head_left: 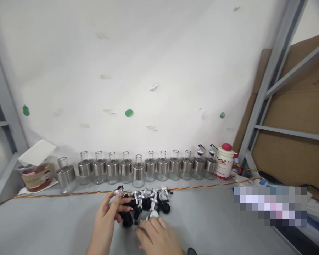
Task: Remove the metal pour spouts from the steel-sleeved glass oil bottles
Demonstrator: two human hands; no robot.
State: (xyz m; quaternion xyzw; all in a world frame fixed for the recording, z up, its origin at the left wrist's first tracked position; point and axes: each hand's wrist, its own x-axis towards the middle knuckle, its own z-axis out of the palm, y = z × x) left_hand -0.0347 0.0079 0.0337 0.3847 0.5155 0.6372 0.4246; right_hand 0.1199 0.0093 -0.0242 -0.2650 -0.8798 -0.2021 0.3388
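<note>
A loose pile of silver-and-black bottle pour spouts (146, 202) lies on the grey table in front of me. My left hand (108, 210) reaches in from the pile's left side. Its thumb and index finger pinch one spout (118, 192), while the other fingers stretch out over black pieces. At the near edge of the pile is my right hand (159, 235), palm down with fingers bent. A round silver cap (154, 214) shows just beyond its knuckles. The right fingertips are partly hidden, so what they grip cannot be made out. A black stopper base (165, 208) rests at the pile's right.
Along the wall stands a row of glass bottles (138, 173) with steel sleeves; two at the right carry spouts (200, 150). A red-lidded jar (224, 163) ends the row. A twisted cord (90, 192) crosses the table. A labelled container (38, 179) sits at left.
</note>
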